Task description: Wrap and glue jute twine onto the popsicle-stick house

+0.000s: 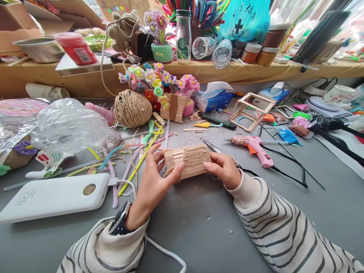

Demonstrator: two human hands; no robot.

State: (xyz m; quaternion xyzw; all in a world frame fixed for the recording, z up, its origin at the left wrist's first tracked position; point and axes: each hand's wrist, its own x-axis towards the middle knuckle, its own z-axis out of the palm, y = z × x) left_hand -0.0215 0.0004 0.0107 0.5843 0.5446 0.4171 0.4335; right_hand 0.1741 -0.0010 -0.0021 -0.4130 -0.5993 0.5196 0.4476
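Observation:
Between my two hands, just above the grey table, is a small box of wooden craft sticks (196, 173) partly wrapped in jute twine (196, 155). My left hand (155, 176) grips its left end, thumb on the near side and fingers behind. At the right end, my right hand (224, 168) pinches it with the thumb in front; its other fingers are partly hidden. Bare sticks show between the twine-covered parts. Scissors (213, 146) lie behind the right hand, their handles mostly hidden. A pink hot glue gun (256, 148) rests further right.
A ball of twine (133, 109) sits behind my left hand, near pipe-cleaner flowers (156, 81). A white power bank (57, 195) with a cable lies at left. Plastic wrap (71, 119), a stick frame (251, 110) and a tissue pack (214, 98) stand around. Jars line the shelf (199, 71).

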